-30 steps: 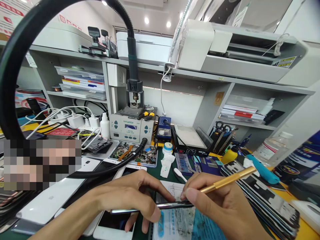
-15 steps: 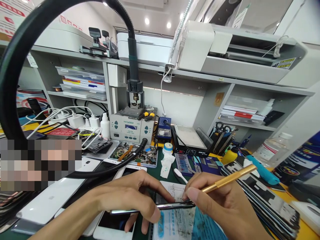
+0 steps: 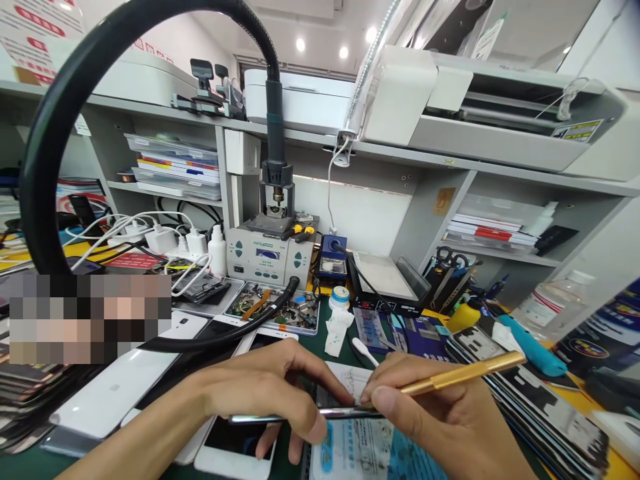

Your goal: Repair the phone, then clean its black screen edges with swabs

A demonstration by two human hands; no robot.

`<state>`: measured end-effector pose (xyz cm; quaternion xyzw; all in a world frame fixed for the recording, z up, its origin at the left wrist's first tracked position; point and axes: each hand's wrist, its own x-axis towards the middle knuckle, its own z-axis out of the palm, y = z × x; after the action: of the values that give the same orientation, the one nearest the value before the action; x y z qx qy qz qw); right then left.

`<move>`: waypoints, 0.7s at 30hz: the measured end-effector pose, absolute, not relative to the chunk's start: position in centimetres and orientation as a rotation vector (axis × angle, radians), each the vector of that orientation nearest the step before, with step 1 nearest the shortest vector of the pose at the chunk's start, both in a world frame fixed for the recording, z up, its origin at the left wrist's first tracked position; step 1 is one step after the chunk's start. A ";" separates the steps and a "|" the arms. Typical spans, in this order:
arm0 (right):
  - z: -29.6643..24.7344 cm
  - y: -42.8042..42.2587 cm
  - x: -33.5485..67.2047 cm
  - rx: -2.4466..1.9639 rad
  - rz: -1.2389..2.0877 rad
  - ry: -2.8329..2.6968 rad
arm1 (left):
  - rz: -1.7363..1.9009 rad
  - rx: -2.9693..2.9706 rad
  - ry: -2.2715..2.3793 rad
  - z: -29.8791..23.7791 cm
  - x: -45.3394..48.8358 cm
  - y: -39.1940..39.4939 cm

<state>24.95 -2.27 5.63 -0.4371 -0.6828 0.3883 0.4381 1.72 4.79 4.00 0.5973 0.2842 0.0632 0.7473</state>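
My left hand (image 3: 270, 393) is closed around a thin phone (image 3: 280, 419) held edge-on just above the bench, thumb and fingers pinching its long side. My right hand (image 3: 440, 420) grips a gold metal tool (image 3: 465, 373) like a pen, its tip touching the phone's upper edge near the middle. Under the phone lies a white and blue printed sheet (image 3: 365, 450). A white phone (image 3: 225, 450) with a dark screen lies flat below my left hand.
A grey rework station (image 3: 267, 257) with a black hose stands at the back, next to a parts tray (image 3: 273, 308) and a black heating plate (image 3: 383, 280). Stacked phone screens (image 3: 530, 400) lie right. White phones (image 3: 120, 393) lie left. Shelves hold a large white machine (image 3: 480, 113).
The view has shifted slightly down and to the left. Both hands hold the same grip; the gold tool's tip stays on the phone's edge.
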 end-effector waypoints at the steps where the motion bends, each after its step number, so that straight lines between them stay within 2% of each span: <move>1: 5.6 -2.3 24.9 -1.079 0.956 -1.715 | 0.140 1.311 0.619 4.0 1.7 4.8; 21: 5.4 -2.1 24.9 -1.113 0.935 -1.885 | 0.152 1.346 0.635 4.3 1.9 4.6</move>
<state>24.89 -2.14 5.41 -0.4341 -0.7352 0.3648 0.3714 1.94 4.58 4.29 0.6120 0.2887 0.0693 0.7330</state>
